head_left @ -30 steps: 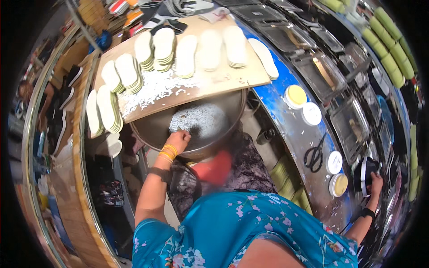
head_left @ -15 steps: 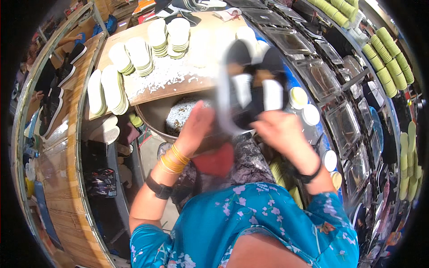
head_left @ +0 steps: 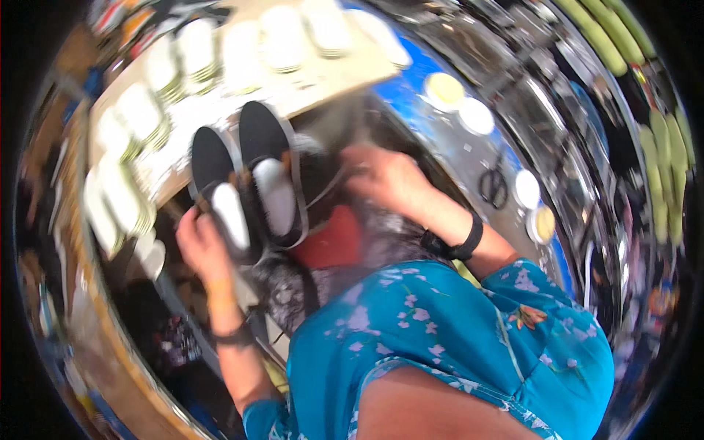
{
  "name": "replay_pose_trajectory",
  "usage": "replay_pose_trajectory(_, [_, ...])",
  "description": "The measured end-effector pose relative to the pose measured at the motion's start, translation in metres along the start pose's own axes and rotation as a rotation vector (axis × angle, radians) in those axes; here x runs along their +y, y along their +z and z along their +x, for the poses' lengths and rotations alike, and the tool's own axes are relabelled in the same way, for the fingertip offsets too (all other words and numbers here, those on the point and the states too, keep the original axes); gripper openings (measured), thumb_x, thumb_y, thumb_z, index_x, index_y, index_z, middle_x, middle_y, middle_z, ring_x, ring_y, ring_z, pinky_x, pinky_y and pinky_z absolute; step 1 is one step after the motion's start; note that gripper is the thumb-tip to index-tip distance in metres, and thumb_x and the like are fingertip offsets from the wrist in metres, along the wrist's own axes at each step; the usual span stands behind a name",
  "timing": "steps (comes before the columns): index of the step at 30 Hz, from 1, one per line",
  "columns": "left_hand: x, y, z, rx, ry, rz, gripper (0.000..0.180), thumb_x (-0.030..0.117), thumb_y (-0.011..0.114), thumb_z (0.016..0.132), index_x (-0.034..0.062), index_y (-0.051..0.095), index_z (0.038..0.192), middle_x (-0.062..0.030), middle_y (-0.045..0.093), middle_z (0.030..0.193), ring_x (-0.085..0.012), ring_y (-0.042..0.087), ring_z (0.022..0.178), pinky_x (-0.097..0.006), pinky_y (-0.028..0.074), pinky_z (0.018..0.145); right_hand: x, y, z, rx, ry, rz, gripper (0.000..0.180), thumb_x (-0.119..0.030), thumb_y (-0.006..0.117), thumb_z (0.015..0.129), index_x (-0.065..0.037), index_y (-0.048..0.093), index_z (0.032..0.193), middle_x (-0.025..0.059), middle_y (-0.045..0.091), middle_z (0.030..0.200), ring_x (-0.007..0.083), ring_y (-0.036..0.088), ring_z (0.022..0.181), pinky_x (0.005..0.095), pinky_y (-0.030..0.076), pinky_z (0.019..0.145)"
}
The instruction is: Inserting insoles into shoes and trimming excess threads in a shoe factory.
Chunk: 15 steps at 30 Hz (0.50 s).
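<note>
A pair of black slip-on shoes [head_left: 276, 187] with pale soles and white linings hangs over my lap, toes pointing away from me. My left hand [head_left: 202, 242] grips the left shoe [head_left: 214, 165] along its outer side, near the heel. The two shoes lie side by side, close together. To the right of them is my right hand [head_left: 381, 180], apart from the shoes, with its fingers smeared by motion. Whether it holds anything I cannot make out.
Several stacks of pale insoles [head_left: 282, 44] stand on the worktable [head_left: 334, 84] among white scraps. On the blue surface at the right are round lidded tubs [head_left: 444, 91] and black-handled scissors [head_left: 493, 187]. Yellow-green insoles [head_left: 653, 176] line the far right.
The shoes have moved from my right hand, on the right, over to my left hand, on the left. My right hand has let go, and the whole view has shifted and tilted.
</note>
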<state>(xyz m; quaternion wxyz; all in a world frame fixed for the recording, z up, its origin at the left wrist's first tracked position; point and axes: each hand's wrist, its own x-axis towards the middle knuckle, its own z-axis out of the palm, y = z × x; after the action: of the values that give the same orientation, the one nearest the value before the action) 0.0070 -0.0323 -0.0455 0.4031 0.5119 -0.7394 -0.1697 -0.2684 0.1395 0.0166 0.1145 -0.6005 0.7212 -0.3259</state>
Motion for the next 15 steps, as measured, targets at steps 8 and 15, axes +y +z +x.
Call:
replay_pose_trajectory(8, [0.087, -0.005, 0.031, -0.586, 0.04, 0.302, 0.059, 0.044, 0.056, 0.079, -0.0092, 0.051, 0.105, -0.0288, 0.057, 0.075, -0.044, 0.055, 0.076, -0.045, 0.044, 0.064, 0.161, -0.108, -0.132, -0.036, 1.212, -0.729, 0.049, -0.038, 0.054, 0.077, -0.001, 0.045, 0.108, 0.024, 0.061, 0.09, 0.0367, 0.059, 0.086, 0.0427, 0.046, 0.075])
replay_pose_trajectory(15, [0.084, 0.045, 0.039, -0.578, 0.011, 0.603, 0.043, 0.041, 0.056, 0.078, -0.0005, 0.063, 0.077, -0.025, 0.06, 0.078, -0.0402, 0.059, 0.076, -0.044, 0.048, 0.069, 0.229, -0.102, -0.178, 0.331, 1.196, -0.434, 0.062, -0.029, 0.066, 0.068, 0.0, 0.046, 0.119, 0.0235, 0.059, 0.1, 0.0335, 0.058, 0.094, 0.0363, 0.045, 0.082])
